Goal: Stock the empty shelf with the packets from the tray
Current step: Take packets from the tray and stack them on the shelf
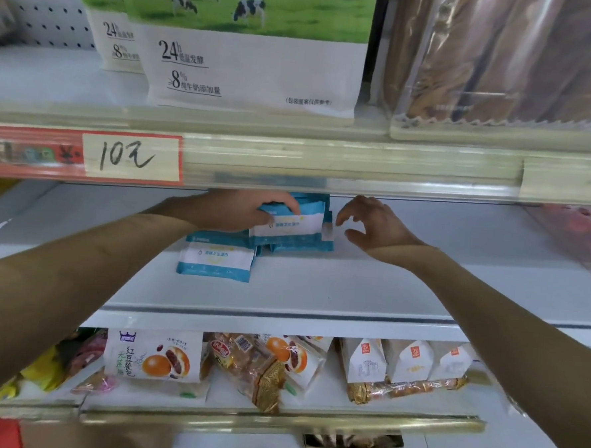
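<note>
Forearms (76, 279) over shelf (352, 289): left grip (246, 210) clasps a teal packet (294, 225), right grip (373, 225) spread beside it.

Cow-print bags (253, 48) up top, price tag (132, 156), bun pkts (154, 353) below.

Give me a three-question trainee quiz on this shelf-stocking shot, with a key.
1. True or false: the right hand is gripping something.
2. The left hand grips a teal-and-white packet on which shelf? A) the middle shelf B) the top shelf C) the bottom shelf
3. Fill in: the handwritten price label reads ___ yuan.
Key: 1 false; 2 A; 3 10.
</note>
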{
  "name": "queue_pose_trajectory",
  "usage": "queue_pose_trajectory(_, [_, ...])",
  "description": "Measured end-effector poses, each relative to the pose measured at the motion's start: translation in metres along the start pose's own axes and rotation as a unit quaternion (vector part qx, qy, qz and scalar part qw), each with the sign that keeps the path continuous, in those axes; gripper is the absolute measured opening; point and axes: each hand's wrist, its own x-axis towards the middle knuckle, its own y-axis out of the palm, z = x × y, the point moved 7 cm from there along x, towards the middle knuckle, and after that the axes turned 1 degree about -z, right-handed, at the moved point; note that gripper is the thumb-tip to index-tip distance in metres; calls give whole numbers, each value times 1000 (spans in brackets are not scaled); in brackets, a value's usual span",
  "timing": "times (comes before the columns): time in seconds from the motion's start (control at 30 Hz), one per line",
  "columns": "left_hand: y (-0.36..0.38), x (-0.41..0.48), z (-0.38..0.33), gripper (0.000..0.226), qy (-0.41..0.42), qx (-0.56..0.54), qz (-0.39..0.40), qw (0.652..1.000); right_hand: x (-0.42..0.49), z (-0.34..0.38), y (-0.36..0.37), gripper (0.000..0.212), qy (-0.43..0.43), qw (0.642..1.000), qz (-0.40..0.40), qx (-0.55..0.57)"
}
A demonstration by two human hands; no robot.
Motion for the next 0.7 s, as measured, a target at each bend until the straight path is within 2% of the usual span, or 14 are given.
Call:
queue_pose_trajectory(0.1, [12,16,-10,43,43,-36,4,998,-13,-6,-5,21,11,1000,16,2])
queue_pose_trajectory(0.3, [30,41,-14,44,85,-23,4,996,-36,-15,-18,19,41,999,15,8])
queue_pose_trajectory(0.47, [32,46,-8,43,111,40,-20,993,-49,-19,-25,18,55,998,6,2])
queue_pose_trajectory(0.7, [31,40,-6,45,136,108,-8,985,-49,-11,-28,19,43,999,6,8])
